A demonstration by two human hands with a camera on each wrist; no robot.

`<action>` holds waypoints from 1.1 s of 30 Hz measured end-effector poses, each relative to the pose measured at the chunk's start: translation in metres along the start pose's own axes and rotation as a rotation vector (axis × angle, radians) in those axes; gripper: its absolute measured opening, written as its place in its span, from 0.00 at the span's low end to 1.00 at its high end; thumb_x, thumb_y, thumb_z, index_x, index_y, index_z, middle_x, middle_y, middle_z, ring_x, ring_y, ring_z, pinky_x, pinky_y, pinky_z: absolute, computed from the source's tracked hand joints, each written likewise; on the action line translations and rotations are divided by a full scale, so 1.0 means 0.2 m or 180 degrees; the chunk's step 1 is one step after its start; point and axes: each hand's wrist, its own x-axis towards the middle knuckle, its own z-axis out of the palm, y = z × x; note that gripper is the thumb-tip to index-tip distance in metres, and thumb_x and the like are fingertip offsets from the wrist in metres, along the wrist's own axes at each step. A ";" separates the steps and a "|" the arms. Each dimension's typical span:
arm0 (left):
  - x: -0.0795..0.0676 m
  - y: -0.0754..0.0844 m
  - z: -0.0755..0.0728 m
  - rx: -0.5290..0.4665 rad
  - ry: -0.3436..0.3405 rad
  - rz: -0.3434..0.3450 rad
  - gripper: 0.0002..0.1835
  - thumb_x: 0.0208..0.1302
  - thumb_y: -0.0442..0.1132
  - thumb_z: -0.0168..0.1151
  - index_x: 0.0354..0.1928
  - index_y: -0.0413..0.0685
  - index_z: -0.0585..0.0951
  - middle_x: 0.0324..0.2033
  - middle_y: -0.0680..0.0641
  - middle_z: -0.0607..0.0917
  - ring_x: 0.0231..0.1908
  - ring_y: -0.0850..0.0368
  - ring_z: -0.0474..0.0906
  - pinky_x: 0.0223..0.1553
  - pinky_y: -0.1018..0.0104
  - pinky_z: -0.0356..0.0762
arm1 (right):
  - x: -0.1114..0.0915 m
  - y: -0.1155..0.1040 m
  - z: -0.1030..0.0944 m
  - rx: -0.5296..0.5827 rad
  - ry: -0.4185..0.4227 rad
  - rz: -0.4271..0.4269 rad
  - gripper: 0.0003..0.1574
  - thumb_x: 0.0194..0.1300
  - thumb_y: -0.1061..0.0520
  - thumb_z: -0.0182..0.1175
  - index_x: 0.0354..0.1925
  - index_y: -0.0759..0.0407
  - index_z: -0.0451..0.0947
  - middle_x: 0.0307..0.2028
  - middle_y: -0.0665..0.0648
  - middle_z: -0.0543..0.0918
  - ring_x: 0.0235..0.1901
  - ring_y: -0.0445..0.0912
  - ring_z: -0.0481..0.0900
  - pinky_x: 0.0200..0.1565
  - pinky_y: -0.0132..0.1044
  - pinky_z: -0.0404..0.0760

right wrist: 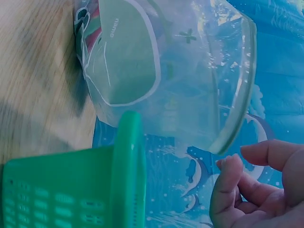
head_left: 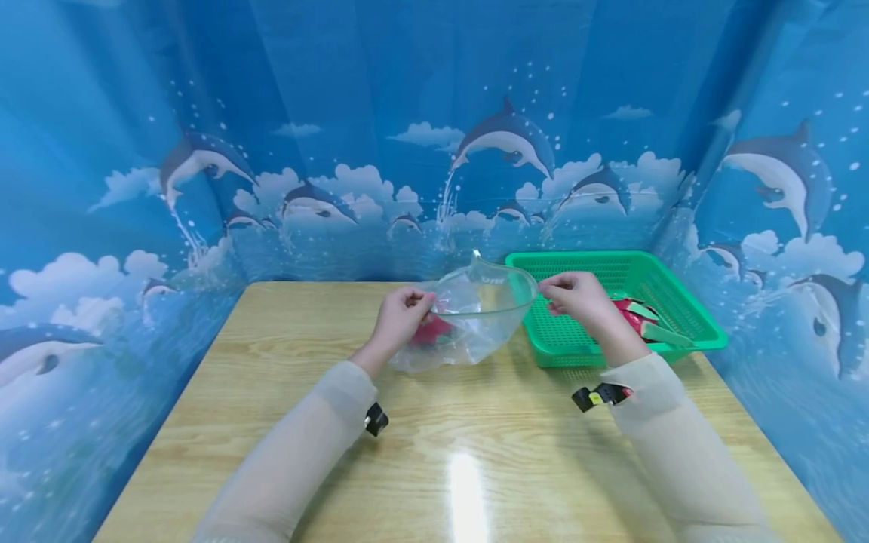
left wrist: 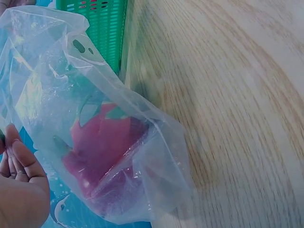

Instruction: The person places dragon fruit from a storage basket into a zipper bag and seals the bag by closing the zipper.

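Note:
A clear zip bag (head_left: 485,332) stands on the table with its mouth spread wide. A dragon fruit (left wrist: 107,147), red with green scales, lies inside it toward the left. My left hand (head_left: 405,317) pinches the left end of the bag's rim. Just off the rim's right end is my right hand (right wrist: 261,190), its thumb and forefinger apart with nothing between them. Behind and below that hand, a green basket (head_left: 543,351) holds another red-and-green dragon fruit (head_left: 634,315), partly hidden by the right wrist.
The wooden table (head_left: 380,467) reaches toward me under both forearms. A blue dolphin-print curtain (head_left: 380,136) closes off the back and both sides. The basket's rim stands close to the bag's right side.

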 end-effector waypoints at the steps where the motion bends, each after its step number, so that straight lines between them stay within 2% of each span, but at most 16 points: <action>1: 0.00 0.00 0.00 0.0005 -0.0006 0.0005 0.12 0.71 0.46 0.62 0.40 0.45 0.85 0.26 0.46 0.85 0.28 0.55 0.81 0.24 0.69 0.70 | -0.01 0.00 -0.01 -0.0037 -0.0013 -0.0026 0.26 0.77 0.52 0.52 0.62 0.69 0.73 0.58 0.70 0.76 0.41 0.53 0.81 0.47 0.44 0.84; 5: 0.00 0.00 0.01 -0.0004 -0.0017 -0.0017 0.12 0.71 0.46 0.63 0.40 0.45 0.85 0.27 0.46 0.85 0.29 0.54 0.81 0.24 0.69 0.71 | -0.04 0.01 -0.05 -0.0177 -0.0062 -0.0083 0.26 0.77 0.51 0.52 0.62 0.69 0.73 0.55 0.69 0.77 0.37 0.46 0.80 0.42 0.36 0.84; 10: -0.01 0.00 0.01 0.0007 -0.0035 -0.0096 0.12 0.71 0.47 0.62 0.41 0.45 0.85 0.29 0.46 0.85 0.31 0.54 0.82 0.27 0.67 0.75 | -0.06 0.03 -0.11 -0.0329 -0.0163 -0.0037 0.27 0.77 0.50 0.53 0.63 0.68 0.72 0.52 0.65 0.77 0.38 0.47 0.80 0.43 0.37 0.84; 15: -0.02 0.00 0.00 0.0019 -0.0047 -0.0135 0.13 0.71 0.48 0.62 0.41 0.46 0.84 0.31 0.46 0.85 0.32 0.54 0.82 0.31 0.60 0.78 | -0.08 0.04 -0.16 -0.0449 -0.0279 -0.0006 0.28 0.77 0.48 0.53 0.63 0.68 0.71 0.50 0.64 0.78 0.38 0.47 0.80 0.42 0.37 0.84; 20: -0.02 0.00 0.00 0.0035 -0.0084 -0.0144 0.13 0.72 0.49 0.61 0.43 0.46 0.84 0.31 0.46 0.85 0.36 0.48 0.83 0.29 0.63 0.77 | -0.10 0.04 -0.22 -0.0662 -0.0354 -0.0016 0.30 0.76 0.45 0.55 0.63 0.66 0.73 0.43 0.60 0.82 0.36 0.48 0.81 0.41 0.39 0.83; 23: -0.02 0.00 0.01 0.0034 -0.0083 -0.0147 0.14 0.72 0.49 0.61 0.43 0.46 0.83 0.31 0.46 0.85 0.37 0.45 0.84 0.32 0.59 0.79 | -0.12 0.05 -0.27 -0.0901 -0.0382 -0.0100 0.31 0.75 0.43 0.55 0.62 0.64 0.73 0.38 0.58 0.83 0.36 0.50 0.81 0.39 0.41 0.81; 26: -0.02 0.00 0.01 0.0037 -0.0074 -0.0128 0.13 0.72 0.49 0.62 0.42 0.46 0.84 0.30 0.46 0.85 0.36 0.46 0.83 0.32 0.58 0.79 | -0.13 0.06 -0.32 -0.1178 -0.0436 -0.0199 0.31 0.75 0.42 0.55 0.62 0.64 0.74 0.41 0.59 0.83 0.37 0.51 0.80 0.38 0.44 0.79; 30: -0.01 0.00 0.02 0.0039 -0.0074 -0.0102 0.13 0.72 0.48 0.62 0.41 0.45 0.84 0.30 0.45 0.85 0.35 0.47 0.83 0.30 0.61 0.78 | -0.15 0.08 -0.38 -0.1462 -0.0527 -0.0279 0.32 0.75 0.42 0.55 0.63 0.65 0.73 0.48 0.62 0.81 0.39 0.52 0.80 0.39 0.47 0.79; 33: -0.02 0.00 0.02 0.0013 -0.0097 -0.0139 0.13 0.72 0.48 0.61 0.42 0.46 0.84 0.32 0.45 0.85 0.37 0.45 0.84 0.35 0.54 0.81 | -0.16 0.10 -0.43 -0.1585 -0.0534 -0.0316 0.33 0.75 0.42 0.55 0.63 0.66 0.72 0.51 0.65 0.79 0.41 0.53 0.80 0.40 0.48 0.80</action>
